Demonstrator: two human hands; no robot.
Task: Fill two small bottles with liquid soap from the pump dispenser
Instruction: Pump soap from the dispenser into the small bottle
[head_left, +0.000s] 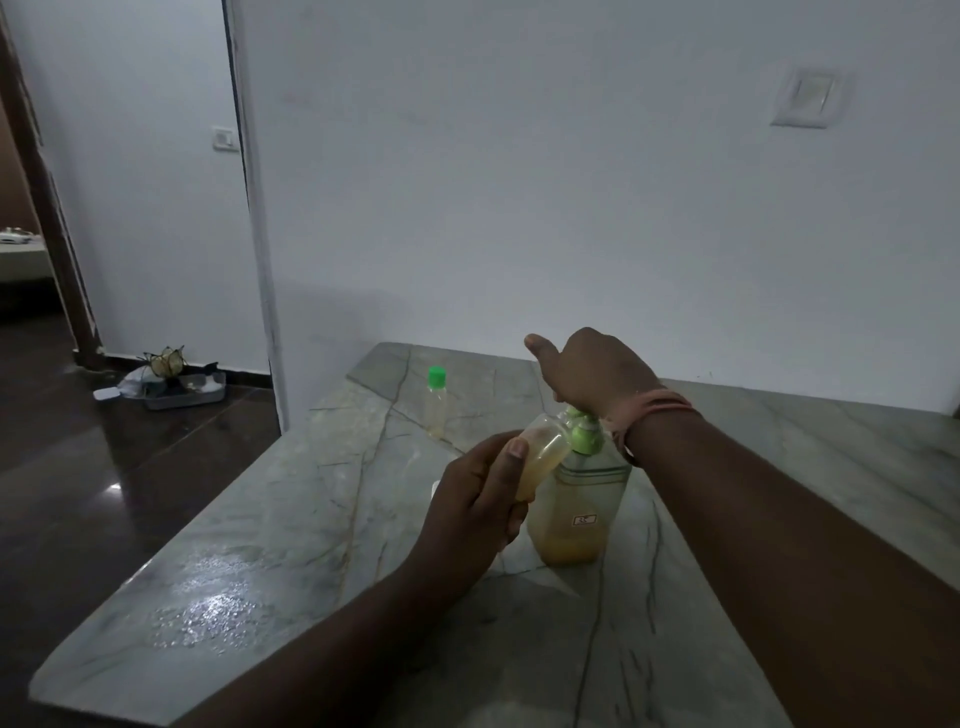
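Two bottles, one pump: how they will handle

Two small bottles show on the stone table (249, 525). Going left to right: the capped bottle (435, 402), with a green cap, stands upright on the far side of the table, well apart from both hands. It looks like thin clear plastic with some yellowish liquid low in it, so I judge it light and easy to tip; take it round the body, not by the cap.

Next, the left hand (470, 512) has fingers and thumb curled round the open bottle (540, 460), which it holds tilted, mouth up against the green pump (584, 434). This bottle holds yellow soap in its lower part. I judge the walls soft enough to dent under a hard squeeze, and any soap on the outside would make it slippery, so a firm but gentle hold at mid-body suits it, with the mouth kept under the spout. Whether the spout sits inside the mouth cannot be told.

Just right of it stands the dispenser (576, 512), near the table's middle, clear-sided, with soap only in its bottom part. It is likely light and could rock when pressed.

Right hand (592, 371) rests on the pump head, thumb stretched out; the fingers are hidden, so how tightly it grips cannot be told. Pressing straight down should keep the base steady.
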